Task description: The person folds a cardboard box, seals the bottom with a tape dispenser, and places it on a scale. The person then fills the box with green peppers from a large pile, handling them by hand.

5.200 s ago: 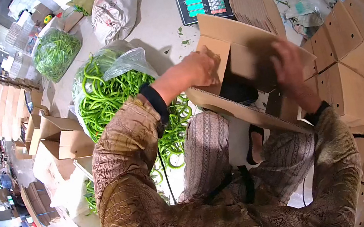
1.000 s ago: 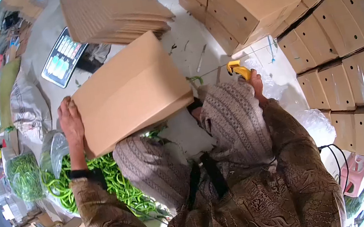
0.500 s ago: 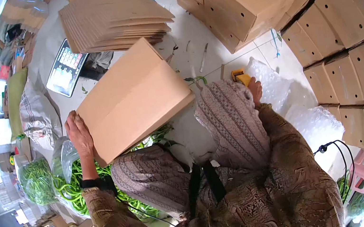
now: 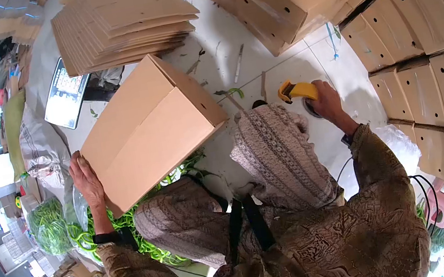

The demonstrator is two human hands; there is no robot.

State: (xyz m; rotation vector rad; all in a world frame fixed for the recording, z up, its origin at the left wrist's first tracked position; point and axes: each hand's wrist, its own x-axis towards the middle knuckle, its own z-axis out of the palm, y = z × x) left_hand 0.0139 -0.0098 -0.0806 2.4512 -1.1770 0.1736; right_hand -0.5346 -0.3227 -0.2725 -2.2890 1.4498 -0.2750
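Cardboard box (image 4: 150, 130) sits centre-left of frame, tilted, its seamed face turned up. Left hand (image 4: 87, 181) clasps its lower-left end, probably to brace it against the lap. Right hand (image 4: 326, 100), well apart at centre-right, is closed on a yellow tape dispenser (image 4: 296, 91) (held clear of the headscarf). Open floor (image 4: 278, 53) lies between box and dispenser. Flat cartons (image 4: 120, 23) crowd the upper left, stacked boxes (image 4: 421, 29) wall the right, and green beans (image 4: 130, 221) lie under the box's lower edge.
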